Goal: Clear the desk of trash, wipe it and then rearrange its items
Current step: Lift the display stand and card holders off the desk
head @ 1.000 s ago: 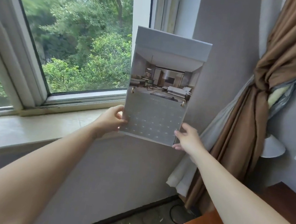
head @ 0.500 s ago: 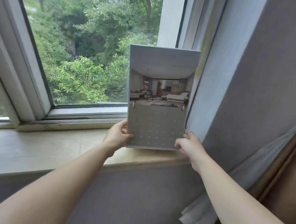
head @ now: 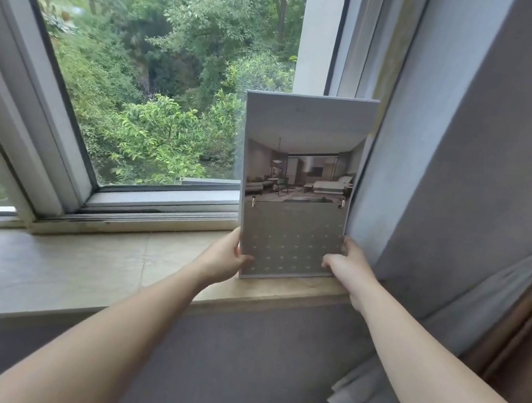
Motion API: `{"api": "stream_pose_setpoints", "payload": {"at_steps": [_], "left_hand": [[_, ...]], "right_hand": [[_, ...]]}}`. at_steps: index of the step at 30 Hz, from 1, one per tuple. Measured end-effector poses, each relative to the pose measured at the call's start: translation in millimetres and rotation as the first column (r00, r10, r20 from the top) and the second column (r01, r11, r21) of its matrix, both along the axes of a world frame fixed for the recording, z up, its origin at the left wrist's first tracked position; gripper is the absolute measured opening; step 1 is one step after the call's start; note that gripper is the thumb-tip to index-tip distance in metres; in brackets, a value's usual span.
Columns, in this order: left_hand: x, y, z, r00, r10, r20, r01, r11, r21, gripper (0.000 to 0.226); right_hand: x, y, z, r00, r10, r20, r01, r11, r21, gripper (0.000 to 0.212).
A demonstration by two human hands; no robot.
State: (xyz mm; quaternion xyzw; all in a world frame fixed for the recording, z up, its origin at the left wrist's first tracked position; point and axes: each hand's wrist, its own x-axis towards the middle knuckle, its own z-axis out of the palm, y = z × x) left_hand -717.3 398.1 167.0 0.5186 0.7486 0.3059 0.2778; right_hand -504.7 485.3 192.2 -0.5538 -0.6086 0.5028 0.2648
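Observation:
A grey calendar board [head: 299, 185] with a photo of a hotel room and a dotted date grid stands upright at the right end of the stone windowsill [head: 80, 265]. Its bottom edge touches the sill and its right side sits close to the window reveal. My left hand [head: 225, 257] grips its lower left edge, thumb on the front. My right hand [head: 349, 268] grips its lower right corner, fingers curled round the edge. The desk is out of view.
A white-framed window [head: 61, 154] with trees behind it runs along the sill. A grey wall [head: 486, 162] rises at the right, with a pale and brown curtain [head: 513, 318] hanging at the right edge. The sill to the left of the calendar is bare stone.
Both hands carried the calendar from mid-air down and toward the window. Its bottom edge now rests on the sill's right end. The view has turned left, away from the tied curtain and desk corner.

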Motion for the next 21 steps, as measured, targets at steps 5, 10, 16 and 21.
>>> {"api": "stream_pose_setpoints", "payload": {"at_steps": [5,10,16,21], "left_hand": [[11,-12,9,0.840,-0.089,-0.535,-0.018,0.981,-0.191,0.040],[30,-50,22,0.575,-0.245,-0.781,0.007,0.956,-0.295,0.043],[58,-105,43,0.445,-0.215,-0.869,0.228,0.966,-0.123,0.040],[92,-147,38,0.327,-0.303,-0.895,0.397,0.904,-0.161,0.039]], "right_hand": [[4,-18,3,0.993,0.021,0.117,-0.026,0.999,0.034,0.048],[16,-57,8,0.974,-0.051,0.222,0.043,0.998,0.043,0.051],[41,-128,17,0.843,-0.017,0.538,-0.096,0.979,0.180,0.036],[76,-202,13,0.644,-0.037,0.764,-0.236,0.940,0.244,0.036]]}}
